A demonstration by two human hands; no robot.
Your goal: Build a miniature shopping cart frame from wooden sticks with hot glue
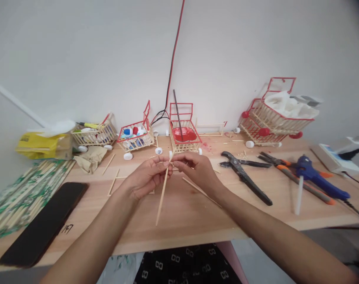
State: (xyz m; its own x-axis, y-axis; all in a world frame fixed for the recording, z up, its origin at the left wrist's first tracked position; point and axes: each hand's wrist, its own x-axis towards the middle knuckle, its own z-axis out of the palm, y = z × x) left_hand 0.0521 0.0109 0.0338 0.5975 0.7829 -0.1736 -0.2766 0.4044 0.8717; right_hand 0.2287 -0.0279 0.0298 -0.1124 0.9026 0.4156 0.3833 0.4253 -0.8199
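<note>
My left hand [151, 175] is closed, pinching a light wooden chopstick [162, 197] near its upper end. Its free end slants down toward the front of the table. My right hand [197, 167] meets the left one, with thumb and forefinger pressed together at the top of the same chopstick. Whatever else lies between those fingertips is too small to make out. Under the right wrist, a second wooden stick [199, 190] lies on the table. Left of the hands is a small frame of glued sticks [116, 177], partly hidden by my left arm.
Several small stick-built carts stand along the wall, including a red-rimmed cart [185, 136] and a large cart [274, 122]. Pliers-like cutters [244, 173], orange-handled pliers [303, 183] and a blue glue gun [318, 179] lie right. Wrapped chopsticks [28, 193] and a phone [46, 225] lie left.
</note>
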